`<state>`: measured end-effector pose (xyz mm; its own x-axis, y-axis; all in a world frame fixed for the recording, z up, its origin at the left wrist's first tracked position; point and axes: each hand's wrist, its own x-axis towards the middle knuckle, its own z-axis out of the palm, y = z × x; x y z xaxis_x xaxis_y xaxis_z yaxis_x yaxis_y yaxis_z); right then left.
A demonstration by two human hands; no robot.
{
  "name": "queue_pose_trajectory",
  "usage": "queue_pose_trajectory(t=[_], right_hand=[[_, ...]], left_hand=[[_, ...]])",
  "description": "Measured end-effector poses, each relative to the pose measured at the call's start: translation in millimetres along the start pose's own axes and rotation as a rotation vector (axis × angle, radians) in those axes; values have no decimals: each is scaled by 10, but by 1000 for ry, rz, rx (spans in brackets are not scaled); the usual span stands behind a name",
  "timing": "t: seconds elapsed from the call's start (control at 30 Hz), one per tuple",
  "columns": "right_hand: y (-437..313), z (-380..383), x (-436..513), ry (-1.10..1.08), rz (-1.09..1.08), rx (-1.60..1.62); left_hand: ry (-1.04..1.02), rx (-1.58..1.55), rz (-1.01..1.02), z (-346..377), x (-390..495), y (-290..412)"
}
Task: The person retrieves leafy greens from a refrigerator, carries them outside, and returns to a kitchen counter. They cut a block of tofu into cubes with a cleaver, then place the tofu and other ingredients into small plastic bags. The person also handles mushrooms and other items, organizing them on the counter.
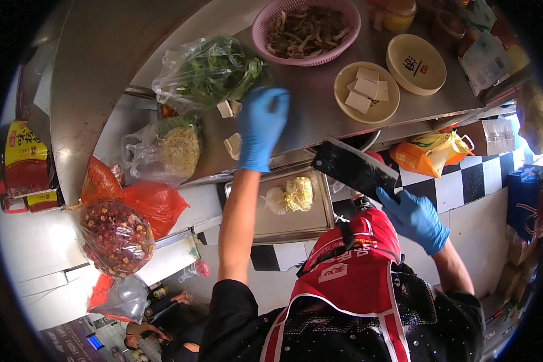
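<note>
My right hand (414, 219), in a blue glove, grips the handle of a cleaver (355, 167). Its broad dark blade points up and left, near the front edge of the metal counter (307, 108). My left hand (263, 122), also gloved in blue, is over the counter with curled fingers; whether anything is inside them is hidden. Close beside it lie white pieces that look like tofu (225, 109), with another white piece (232, 146) by the wrist. To the right, a cream plate (341, 106) bears several white slices (365, 88).
Behind are bagged leafy greens (208, 72) and a pink basket (259, 31) of shrimp-like pieces. A cream bowl (416, 63) stands at right. Bagged sprouts (178, 151) and dried chillies (115, 237) are at left. Below the counter, a metal tray (262, 226) holds enoki-like mushrooms (298, 194).
</note>
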<state>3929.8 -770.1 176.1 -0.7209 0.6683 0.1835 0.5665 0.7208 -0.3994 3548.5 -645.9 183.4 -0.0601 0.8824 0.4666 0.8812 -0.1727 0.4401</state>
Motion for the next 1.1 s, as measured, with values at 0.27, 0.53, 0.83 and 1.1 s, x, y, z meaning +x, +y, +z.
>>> queue_pose_trajectory(t=[0.27, 0.53, 0.83, 1.1], right_hand=[[-260, 298, -507, -71, 212, 76], [-250, 206, -553, -38, 289, 136], [-146, 230, -638, 28, 376, 212], [-75, 257, -687, 46, 384, 256]], left_hand=[[-68, 206, -444, -205, -6, -1368], [-111, 289, -388, -63, 81, -1610], [-213, 383, -354, -222, -60, -1766], [-371, 395, -436, -452, 2, -1787]])
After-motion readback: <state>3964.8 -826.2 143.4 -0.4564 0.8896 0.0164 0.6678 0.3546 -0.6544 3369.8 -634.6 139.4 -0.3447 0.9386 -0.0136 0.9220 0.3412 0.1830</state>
